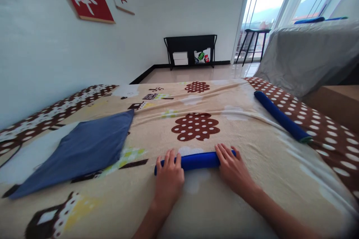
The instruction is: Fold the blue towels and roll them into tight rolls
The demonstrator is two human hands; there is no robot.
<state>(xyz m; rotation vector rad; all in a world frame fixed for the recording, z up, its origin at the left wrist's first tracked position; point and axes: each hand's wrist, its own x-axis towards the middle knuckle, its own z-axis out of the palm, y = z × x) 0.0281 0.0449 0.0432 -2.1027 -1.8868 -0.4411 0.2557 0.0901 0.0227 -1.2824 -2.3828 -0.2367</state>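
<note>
A bright blue cloth [200,161], rolled into a tube, lies across the beige patterned blanket [241,179] in front of me. Over its left end sits my left hand [169,173], fingers bent across the top. My right hand [231,166] grips the right end in the same way; the palms and undersides of both hands are hidden. To the left, a grey-blue cloth [84,149] is spread flat. Another rolled cloth, dark blue with a greenish end [280,115], rests at the right beside the brown polka-dot border.
Beyond the blanket, a black rack [190,41] holding white boxes and a bag stands by the wall. At the right are a plastic-covered piece of furniture [311,48] with blue items on top, a cardboard box [336,101] and a black stool [254,39] near the window.
</note>
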